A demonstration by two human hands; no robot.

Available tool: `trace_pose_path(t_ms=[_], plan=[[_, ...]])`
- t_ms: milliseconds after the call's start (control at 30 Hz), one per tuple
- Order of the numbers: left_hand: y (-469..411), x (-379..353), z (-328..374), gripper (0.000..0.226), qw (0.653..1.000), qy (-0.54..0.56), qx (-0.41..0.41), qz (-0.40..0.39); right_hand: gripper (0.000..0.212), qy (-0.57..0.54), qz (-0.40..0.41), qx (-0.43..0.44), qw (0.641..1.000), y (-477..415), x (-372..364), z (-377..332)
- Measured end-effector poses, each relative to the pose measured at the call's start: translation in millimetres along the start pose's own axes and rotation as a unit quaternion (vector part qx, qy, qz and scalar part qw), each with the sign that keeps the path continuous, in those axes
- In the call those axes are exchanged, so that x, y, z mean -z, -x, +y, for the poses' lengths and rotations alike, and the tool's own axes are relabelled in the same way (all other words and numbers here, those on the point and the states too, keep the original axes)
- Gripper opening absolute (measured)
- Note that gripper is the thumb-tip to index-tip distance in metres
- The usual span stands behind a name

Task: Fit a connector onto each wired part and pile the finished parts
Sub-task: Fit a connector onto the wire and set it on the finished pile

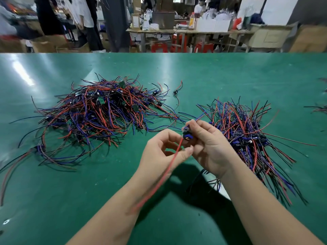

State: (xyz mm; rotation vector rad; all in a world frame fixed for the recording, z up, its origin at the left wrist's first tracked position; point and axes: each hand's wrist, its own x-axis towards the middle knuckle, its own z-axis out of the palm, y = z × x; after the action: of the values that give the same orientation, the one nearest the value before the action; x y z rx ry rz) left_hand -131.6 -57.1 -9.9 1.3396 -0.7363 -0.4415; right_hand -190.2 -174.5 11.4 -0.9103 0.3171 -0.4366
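Green table point(70, 200); behind it, cluttered workbench point(185, 30) and red stools point(159, 47).

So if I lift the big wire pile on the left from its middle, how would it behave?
The left pile probably comes up as a tangled clump, since the wires cross each other. Loose ends likely droop, like the red wire hanging at the hands.

1. Two bare forearms in view, no sleeves, cuffs or gloves anywhere on them.
2. Left hand point(164, 152) without ring, watch or band.
3. Right hand point(210, 147) likewise unadorned, wrist plain.
4. Fingers point(187, 152) rather broad, with short trimmed nails, unpainted.
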Motion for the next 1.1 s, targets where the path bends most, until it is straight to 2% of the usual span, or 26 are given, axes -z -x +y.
trace_pose_path(t_ms=[67, 100, 167, 200, 333, 433, 567, 633, 733, 900, 1000, 1100], plan=[[-1.5, -0.6, 0.2, 0.011, 1.000, -0.006, -0.020, 0.013, 0.007, -0.002, -0.005, 0.000, 1.000, -0.6, 3.6, -5.3], [-2.0, -1.1, 4.0, 0.007, 0.999, 0.023, -0.004, 0.023, 0.007, 0.014, -0.003, 0.004, 1.000, -0.6, 5.9, -7.2], [-2.3, -0.8, 8.1, 0.032, 0.992, 0.104, 0.058, 0.031, 0.005, 0.076, 0.005, 0.021, 0.997, -1.2, 10.0, -7.4], [-2.8, -0.3, 8.1, 0.035, 0.990, 0.117, 0.075, 0.028, 0.006, 0.108, 0.005, 0.030, 0.994, -1.5, 11.2, -5.7], [-2.1, 2.3, 6.9, 0.006, 0.991, 0.062, 0.115, 0.026, 0.013, 0.212, 0.025, 0.069, 0.974, -4.3, 13.1, 2.9], [-2.6, 4.8, 6.2, 0.005, 0.986, 0.009, 0.164, -0.005, 0.012, 0.273, 0.091, 0.126, 0.949, -7.2, 20.2, -6.3], [0.9, 4.7, 6.8, 0.007, 0.970, -0.066, 0.210, -0.102, 0.010, 0.205, 0.190, 0.162, 0.946, -8.9, 39.6, -31.7], [2.2, 4.7, 7.2, 0.008, 0.962, -0.090, 0.218, -0.138, 0.011, 0.197, 0.215, 0.165, 0.942, -9.3, 45.5, -35.6], [2.3, 6.8, 9.6, 0.009, 0.963, -0.093, 0.216, -0.134, 0.013, 0.189, 0.222, 0.165, 0.942, -8.6, 44.9, -32.2], [-3.7, 18.1, 13.0, 0.008, 0.976, -0.069, 0.195, -0.068, 0.016, 0.124, 0.242, 0.195, 0.942, -6.0, 39.6, -33.0], [-3.6, 20.2, 15.1, 0.008, 0.972, -0.065, 0.201, -0.104, 0.022, 0.072, 0.249, 0.192, 0.946, -3.5, 37.0, -35.4], [-1.8, 19.0, 14.5, 0.011, 0.968, -0.084, 0.197, -0.134, 0.019, 0.072, 0.263, 0.187, 0.944, -2.3, 35.0, -35.4]])
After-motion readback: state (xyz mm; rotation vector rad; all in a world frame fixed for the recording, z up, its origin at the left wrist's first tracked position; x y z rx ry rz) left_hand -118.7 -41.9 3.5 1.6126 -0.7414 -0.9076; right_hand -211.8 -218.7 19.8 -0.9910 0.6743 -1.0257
